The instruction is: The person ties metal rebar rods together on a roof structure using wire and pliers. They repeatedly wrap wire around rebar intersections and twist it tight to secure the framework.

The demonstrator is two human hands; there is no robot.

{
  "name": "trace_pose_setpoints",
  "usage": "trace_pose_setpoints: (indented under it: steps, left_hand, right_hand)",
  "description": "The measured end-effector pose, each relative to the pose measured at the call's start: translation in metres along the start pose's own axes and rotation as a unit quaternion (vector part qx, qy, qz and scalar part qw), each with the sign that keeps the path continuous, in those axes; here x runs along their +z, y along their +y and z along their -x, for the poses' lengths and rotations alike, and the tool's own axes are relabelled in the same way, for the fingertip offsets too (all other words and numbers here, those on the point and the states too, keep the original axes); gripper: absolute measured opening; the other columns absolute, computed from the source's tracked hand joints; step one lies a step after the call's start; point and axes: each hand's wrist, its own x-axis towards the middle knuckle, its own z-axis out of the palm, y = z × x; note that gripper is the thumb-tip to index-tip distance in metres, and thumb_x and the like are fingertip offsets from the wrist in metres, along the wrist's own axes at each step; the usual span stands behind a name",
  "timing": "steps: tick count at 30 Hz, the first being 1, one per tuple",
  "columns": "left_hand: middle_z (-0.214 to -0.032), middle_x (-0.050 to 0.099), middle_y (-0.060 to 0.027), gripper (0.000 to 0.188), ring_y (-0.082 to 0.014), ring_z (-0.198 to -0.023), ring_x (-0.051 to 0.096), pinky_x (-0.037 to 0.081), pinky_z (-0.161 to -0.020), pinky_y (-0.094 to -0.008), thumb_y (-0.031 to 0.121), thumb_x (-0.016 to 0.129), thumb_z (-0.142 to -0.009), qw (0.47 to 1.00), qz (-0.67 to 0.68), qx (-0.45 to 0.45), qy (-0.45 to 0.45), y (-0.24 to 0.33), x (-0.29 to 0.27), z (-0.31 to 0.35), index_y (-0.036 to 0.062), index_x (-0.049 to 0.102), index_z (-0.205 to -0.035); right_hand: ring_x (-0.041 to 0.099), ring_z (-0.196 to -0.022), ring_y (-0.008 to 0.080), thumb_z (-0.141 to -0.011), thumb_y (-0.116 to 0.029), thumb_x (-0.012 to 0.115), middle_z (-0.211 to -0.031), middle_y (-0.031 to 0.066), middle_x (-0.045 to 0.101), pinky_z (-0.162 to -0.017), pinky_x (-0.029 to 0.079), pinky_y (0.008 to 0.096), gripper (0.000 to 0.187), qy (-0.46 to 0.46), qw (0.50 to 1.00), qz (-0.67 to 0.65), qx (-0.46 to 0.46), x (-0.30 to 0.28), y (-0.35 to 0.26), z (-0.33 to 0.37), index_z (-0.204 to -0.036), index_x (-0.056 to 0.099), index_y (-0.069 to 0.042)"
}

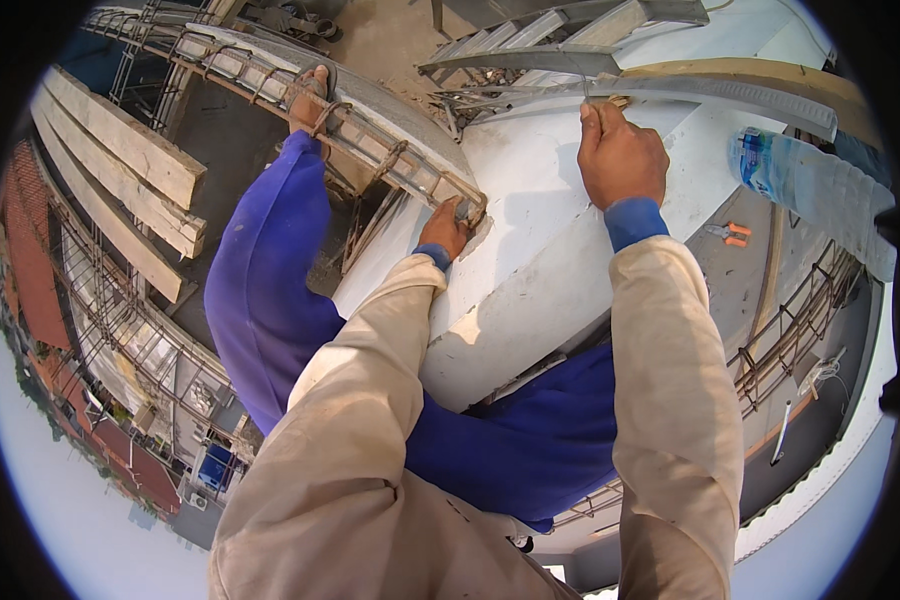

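- Rebar cage: a long rusty ladder of bars and stirrups, lying along the curved top edge of the white concrete wall and running up-left past the person's foot. Its near end sits at the wall's lip, right under the left hand.
- Left hand: fingers curled closed over the end of the cage where it meets the concrete. Looks like a firm grip, thumb hidden.
- Right hand: closed in a pinch on a thin wire or rod rising toward the grey metal channel. Can't tell what the thin piece is tied to.
- Risk 1: the person is straddling the wall at height, roofs and street far below on the left. Both hands are busy, so neither braces the body; a jerk on the cage could tip the balance.
- Risk 2: the cage end rests on a rounded edge with open drop beside it. If the grip slackens, it could slide off into the gap by the timber planks.
- Risk 3: bare hands on rusty bar ends and wire, so cuts or punctures if the wire snaps back.
- Risk 4: the foot is hooked in the cage, a trip or snag point if the cage shifts.
- Nearby: plastic water bottle at the right edge, orange-handled pliers lying on the slab below, well apart from both hands. More rebar lower right.
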Motion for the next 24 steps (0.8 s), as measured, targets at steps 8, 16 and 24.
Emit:
trace_pose_setpoints:
  steps: [8,16,24]
  left_hand:
    - [-0.11,0.071,-0.0265,0.044,-0.0436,-0.107,0.066,0.05,-0.092,-0.0502,0.04,0.056,-0.101,0.971,-0.055,-0.106,-0.208,0.015,-0.051,-0.001,0.0055,0.056,-0.128]
    - [-0.102,0.07,-0.0301,0.03,-0.0479,-0.1,0.068,0.053,-0.089,-0.0535,0.012,0.058,-0.089,0.977,-0.067,-0.145,-0.142,0.047,-0.045,-0.018,0.0059,0.059,-0.119]
    - [-0.109,0.072,-0.0243,0.035,-0.0435,-0.103,0.068,0.052,-0.094,-0.0511,0.024,0.06,-0.091,0.977,0.043,-0.164,-0.126,0.023,-0.047,-0.013,0.0088,0.064,-0.122]
  right_hand:
    - [0.07,-0.086,0.0421,-0.105,-0.042,0.045,-0.085,0.0184,0.074,-0.082,0.055,0.0516,0.039,0.033,0.999,-0.004,0.021,0.001,-0.005,0.0,-0.108,0.071,-0.014]
    - [0.07,-0.081,0.0414,-0.104,-0.042,0.048,-0.08,0.0154,0.074,-0.077,0.055,0.0513,0.036,0.06,0.998,0.034,0.001,0.01,0.001,-0.001,-0.1,0.07,-0.014]
    - [0.071,-0.086,0.0396,-0.105,-0.041,0.048,-0.089,0.0148,0.075,-0.082,0.055,0.0474,0.034,-0.086,0.984,0.159,-0.004,0.001,-0.015,-0.01,-0.106,0.071,-0.016]
